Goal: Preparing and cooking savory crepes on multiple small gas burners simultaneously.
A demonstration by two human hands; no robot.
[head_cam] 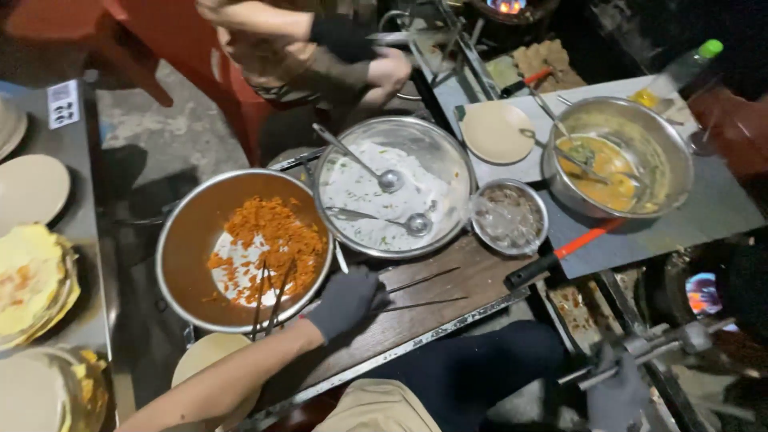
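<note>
My left hand (348,300), in a dark grey glove, rests on the wooden board (472,280) and grips a pair of thin metal sticks (432,292) that point right. It sits between the bowl of orange shredded filling (186,240) and the bowl of white batter (448,160), which has two ladles in it. My right hand (616,394), also gloved, is at the bottom right, closed around the long metal handles of a clamp-like tool (664,342) over the stove.
A small bowl of minced filling (509,216), a big bowl of yellow sauce (664,160), a beige plate (496,132) and an orange-handled tool (560,256) lie to the right. Stacked yellow crepes (32,280) sit left. Another person's arm (320,48) is at the top. A flame (704,292) burns right.
</note>
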